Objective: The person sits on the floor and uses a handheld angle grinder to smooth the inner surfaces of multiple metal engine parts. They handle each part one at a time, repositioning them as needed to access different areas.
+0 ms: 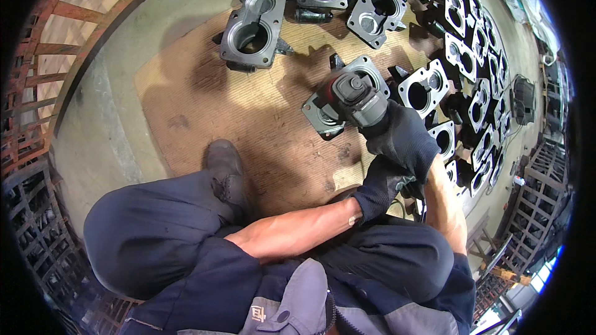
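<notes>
Nearest to the camera is your dark jacket (304, 298), above your bent knees. Your right hand (403, 136), in a black glove, is wrapped round the body of the grey power tool (363, 102). Your left hand (380, 189), gloved also, is just below it; its fingers are mostly hidden, so I cannot tell if they grip the tool.

The tool is over the middle of a grey flanged casting (320, 118), which lies right of the middle of the cardboard sheet (186, 105). I judge this casting to be heavy and fully stiff, not fragile, but perhaps slippery on its smooth flange, and maybe sharp at the rims. For lifting, better you take it by two opposite sides of the flange, with the gloves on. The tool looks dense too; hold it by its body, away from the working end.

The surface is brown, ribbed and stained. Other castings (251, 40) stand near its far edge, and many more crowd its right edge. Around is a pale floor (105, 118), with a rusty crate (74, 12) at the left and metal cages (528, 205) at the right.
</notes>
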The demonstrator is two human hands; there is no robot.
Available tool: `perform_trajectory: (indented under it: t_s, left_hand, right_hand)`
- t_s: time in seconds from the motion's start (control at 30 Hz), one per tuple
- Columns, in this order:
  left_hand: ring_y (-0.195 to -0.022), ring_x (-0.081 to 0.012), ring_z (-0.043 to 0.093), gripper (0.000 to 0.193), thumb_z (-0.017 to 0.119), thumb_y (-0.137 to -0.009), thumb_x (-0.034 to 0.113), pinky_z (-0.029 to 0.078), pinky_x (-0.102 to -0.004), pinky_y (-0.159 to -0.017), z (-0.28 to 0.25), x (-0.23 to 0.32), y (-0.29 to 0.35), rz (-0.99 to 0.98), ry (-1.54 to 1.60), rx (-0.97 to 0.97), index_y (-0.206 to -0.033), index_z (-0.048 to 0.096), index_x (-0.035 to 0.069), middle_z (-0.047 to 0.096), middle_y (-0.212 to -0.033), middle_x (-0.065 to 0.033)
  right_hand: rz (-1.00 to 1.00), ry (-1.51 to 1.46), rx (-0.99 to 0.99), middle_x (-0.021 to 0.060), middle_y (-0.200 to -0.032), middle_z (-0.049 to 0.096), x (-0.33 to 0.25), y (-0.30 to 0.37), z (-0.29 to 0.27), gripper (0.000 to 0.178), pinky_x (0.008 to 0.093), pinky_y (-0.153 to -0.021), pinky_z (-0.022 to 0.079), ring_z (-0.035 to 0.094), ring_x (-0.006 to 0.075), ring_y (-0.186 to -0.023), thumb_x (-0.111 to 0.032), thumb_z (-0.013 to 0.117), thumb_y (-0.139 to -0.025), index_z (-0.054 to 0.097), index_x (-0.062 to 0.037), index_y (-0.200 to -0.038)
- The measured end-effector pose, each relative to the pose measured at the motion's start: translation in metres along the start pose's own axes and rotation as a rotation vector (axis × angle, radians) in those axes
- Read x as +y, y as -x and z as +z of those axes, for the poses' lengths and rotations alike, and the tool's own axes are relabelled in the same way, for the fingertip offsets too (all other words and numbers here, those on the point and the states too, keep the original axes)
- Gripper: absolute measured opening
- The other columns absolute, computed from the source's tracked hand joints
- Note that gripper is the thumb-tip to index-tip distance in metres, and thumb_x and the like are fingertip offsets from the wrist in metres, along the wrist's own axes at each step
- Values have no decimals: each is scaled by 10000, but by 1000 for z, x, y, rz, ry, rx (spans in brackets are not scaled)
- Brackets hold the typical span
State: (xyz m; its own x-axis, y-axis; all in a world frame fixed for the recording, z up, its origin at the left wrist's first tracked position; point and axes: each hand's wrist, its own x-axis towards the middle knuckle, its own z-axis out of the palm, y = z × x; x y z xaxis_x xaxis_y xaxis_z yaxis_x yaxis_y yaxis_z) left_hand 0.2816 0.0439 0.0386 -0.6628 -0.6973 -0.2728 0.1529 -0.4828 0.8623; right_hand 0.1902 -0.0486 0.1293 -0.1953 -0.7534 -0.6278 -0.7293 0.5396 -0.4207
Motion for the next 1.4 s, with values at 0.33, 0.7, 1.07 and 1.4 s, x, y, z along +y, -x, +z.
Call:
perform_trajectory:
  t_s: [0.33, 0.7, 1.07, 1.4]
  left_hand:
    - [-999, -240, 668, 189, 634, -932, 109, 507, -336, -893, 5, -18, 15, 39, -18, 65, -1072, 687, -6, 713, -1008, -140]
    - [-1113, -205, 617, 267, 622, -955, 38, 488, -322, -979, -1, -12, 13, -93, 148, -24, -1214, 618, -30, 667, -1186, -134]
    - [-1020, -197, 651, 213, 635, -926, 32, 512, -330, -914, 0, -19, 5, 13, 99, 24, -1131, 657, -22, 702, -1080, -122]
    - [-1095, -205, 626, 299, 652, -931, 45, 499, -330, -951, 14, -32, 0, 3, 93, -82, -1221, 616, -19, 668, -1177, -121]
  right_hand:
    - [-81, 121, -98, 215, -942, 732, -8, -1, 5, 526, 391, -833, 565, 710, 380, -928, -278, 820, -635, 686, -44, -1087]
    - [-87, 136, -92, 209, -925, 731, -11, -1, 4, 610, 387, -819, 560, 716, 364, -875, -225, 832, -594, 645, 15, -1123]
    - [-7, 103, -98, 219, -970, 730, -11, -5, -1, 568, 404, -876, 559, 702, 392, -963, -266, 822, -619, 673, -27, -1111]
    - [-65, -13, -58, 247, -944, 720, 14, -1, -6, 568, 390, -833, 560, 706, 388, -930, -255, 819, -618, 675, -23, -1115]
